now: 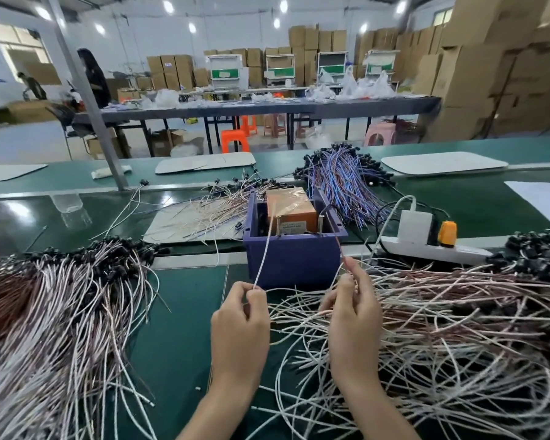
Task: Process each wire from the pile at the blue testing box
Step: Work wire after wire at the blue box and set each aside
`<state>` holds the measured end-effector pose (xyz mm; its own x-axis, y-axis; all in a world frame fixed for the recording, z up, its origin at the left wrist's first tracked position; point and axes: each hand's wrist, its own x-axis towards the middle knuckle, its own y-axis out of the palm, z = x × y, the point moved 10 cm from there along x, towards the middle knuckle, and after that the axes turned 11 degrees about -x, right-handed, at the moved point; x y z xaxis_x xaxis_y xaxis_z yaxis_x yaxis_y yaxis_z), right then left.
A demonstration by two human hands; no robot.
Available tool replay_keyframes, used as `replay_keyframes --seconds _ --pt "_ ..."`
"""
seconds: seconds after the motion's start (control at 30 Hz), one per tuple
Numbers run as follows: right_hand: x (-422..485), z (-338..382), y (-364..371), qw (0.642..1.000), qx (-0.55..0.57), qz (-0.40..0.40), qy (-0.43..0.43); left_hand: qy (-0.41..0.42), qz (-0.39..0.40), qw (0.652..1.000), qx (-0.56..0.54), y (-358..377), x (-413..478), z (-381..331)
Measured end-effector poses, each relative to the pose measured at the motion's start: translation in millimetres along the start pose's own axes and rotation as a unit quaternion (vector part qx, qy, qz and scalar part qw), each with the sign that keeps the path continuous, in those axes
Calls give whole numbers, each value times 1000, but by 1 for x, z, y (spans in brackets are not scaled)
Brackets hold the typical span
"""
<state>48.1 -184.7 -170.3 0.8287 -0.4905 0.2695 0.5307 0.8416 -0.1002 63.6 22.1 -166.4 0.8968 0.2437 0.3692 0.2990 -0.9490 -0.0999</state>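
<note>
Wires [264, 249] pinched by left hand [240, 325] and right hand [353, 315] enter blue box [292, 258].

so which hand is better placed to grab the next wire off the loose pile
Right, probably: the right hand hovers over the loose wire pile, once it drops its reddish wire at the blue testing box. The left hand, pinching a white wire, sits over green mat.

A white wire [263, 258] and a reddish wire [338, 242] slant up into the open-topped blue testing box [296, 263], upright on the surface [178, 312] just left of the tangled wire pile [442, 312].
</note>
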Motion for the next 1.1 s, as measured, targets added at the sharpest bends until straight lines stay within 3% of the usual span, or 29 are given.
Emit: replay_keyframes --seconds 0.17,0.57,1.1 --pt "-7 -3 -1 1000 10 0 0 -13 -3 1000 21 -1 -4 -2" --pt "-16 -6 -7 999 37 -3 11 142 -6 989 41 1 -20 -42" --pt "-19 -5 -7 1000 28 2 8 186 -28 981 53 -3 -20 -55"
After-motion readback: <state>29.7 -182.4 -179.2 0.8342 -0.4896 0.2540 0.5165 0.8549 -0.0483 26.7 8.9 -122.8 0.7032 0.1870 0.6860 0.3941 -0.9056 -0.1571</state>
